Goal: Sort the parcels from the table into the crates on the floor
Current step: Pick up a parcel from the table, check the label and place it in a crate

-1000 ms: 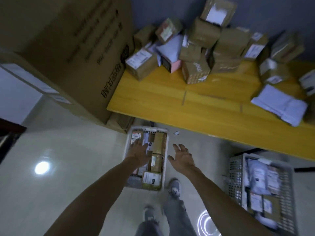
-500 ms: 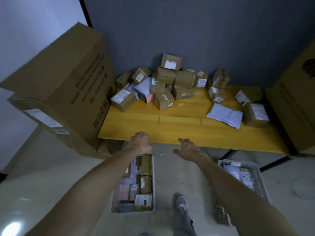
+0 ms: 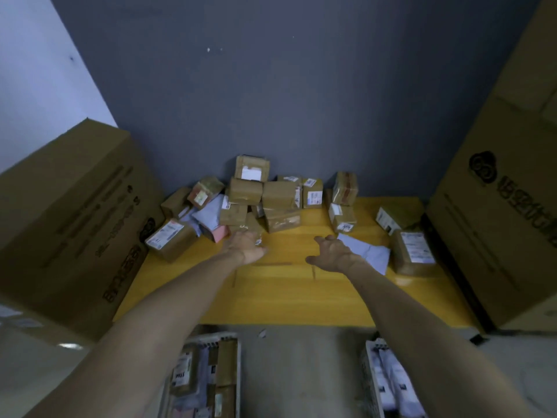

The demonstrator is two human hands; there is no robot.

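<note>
Both hands have risen from the floor crates to the tabletop (image 3: 286,294).
Left hand (image 3: 245,247) reaches the small brown parcel (image 3: 248,227) at the pile's front, fingers loosely spread, gripping nothing; right hand (image 3: 331,251) hovers, fingers spread, beside the white mailer (image 3: 367,251). Grip one parcel squarely before lifting.

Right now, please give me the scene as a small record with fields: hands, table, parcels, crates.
left hand: left hand reaches over the table to a small brown box, fingers on it
right hand: right hand open, beside a white mailer bag
table: yellow table against the wall
parcels: box pile at the back
crates: left crate, right crate on the floor, both hold parcels
</note>
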